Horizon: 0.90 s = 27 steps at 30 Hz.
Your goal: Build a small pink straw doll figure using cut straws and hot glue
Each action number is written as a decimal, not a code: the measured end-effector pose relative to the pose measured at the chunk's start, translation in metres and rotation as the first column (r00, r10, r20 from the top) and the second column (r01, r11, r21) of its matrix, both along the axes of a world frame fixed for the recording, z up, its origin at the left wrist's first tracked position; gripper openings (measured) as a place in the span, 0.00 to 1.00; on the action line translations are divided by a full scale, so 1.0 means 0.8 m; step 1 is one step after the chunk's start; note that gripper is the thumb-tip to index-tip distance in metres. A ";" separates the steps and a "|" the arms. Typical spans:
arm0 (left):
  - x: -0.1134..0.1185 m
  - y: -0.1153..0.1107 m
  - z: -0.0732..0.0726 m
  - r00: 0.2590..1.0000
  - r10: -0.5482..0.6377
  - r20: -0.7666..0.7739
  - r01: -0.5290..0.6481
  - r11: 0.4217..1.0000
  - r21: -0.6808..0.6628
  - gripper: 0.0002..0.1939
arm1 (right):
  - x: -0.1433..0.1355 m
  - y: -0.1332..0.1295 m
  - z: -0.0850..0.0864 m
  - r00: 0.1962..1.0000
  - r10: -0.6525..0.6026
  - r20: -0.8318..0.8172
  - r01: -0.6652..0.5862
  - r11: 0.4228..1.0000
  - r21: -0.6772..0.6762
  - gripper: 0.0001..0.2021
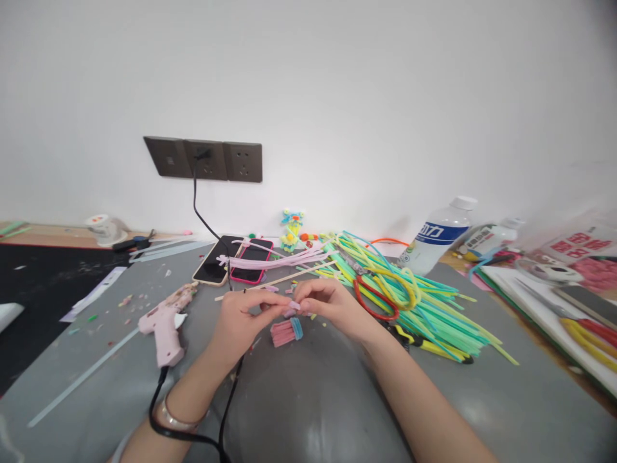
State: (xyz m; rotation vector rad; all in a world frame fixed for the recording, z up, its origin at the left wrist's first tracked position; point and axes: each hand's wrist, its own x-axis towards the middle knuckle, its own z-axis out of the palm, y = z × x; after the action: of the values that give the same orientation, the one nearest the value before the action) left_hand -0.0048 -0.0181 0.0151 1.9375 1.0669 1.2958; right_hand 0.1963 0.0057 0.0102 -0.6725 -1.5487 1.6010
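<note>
Both hands meet over the middle of the grey mat (308, 399). My left hand (250, 318) pinches one side of a small pale purple piece (294, 305), and my right hand (328, 305) pinches its other side. Just below the fingertips lies a pink and blue bundle of short fuzzy stems (286, 332). Long pale purple stems (279, 260) lie behind the hands, partly over two phones. A large pile of green, yellow and blue stems (434, 308) spreads to the right of my right hand.
A pink glue gun (166, 321) lies left, its black cord (234, 386) running past my left arm. Red-handled scissors (376, 308) rest on the stem pile. A bottle (436, 238) stands behind. A small yellow and blue figure (291, 230) is near the wall.
</note>
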 end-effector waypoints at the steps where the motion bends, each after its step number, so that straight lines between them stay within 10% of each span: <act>1: 0.000 0.000 0.000 1.000 0.005 -0.011 -0.005 1.000 0.017 0.05 | -0.001 0.000 0.000 1.000 -0.009 0.004 0.009 1.000 -0.011 0.11; 27: 0.001 0.005 -0.020 0.982 0.072 -0.174 -0.052 0.992 0.114 0.07 | -0.012 -0.005 -0.005 0.969 -0.118 0.216 0.111 0.993 0.041 0.17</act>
State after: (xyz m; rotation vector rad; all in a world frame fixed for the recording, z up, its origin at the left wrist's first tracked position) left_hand -0.0041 -0.0140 -0.0011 2.1508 1.1733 1.2562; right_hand 0.1870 0.0020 0.0059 -0.9311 -1.6546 1.4545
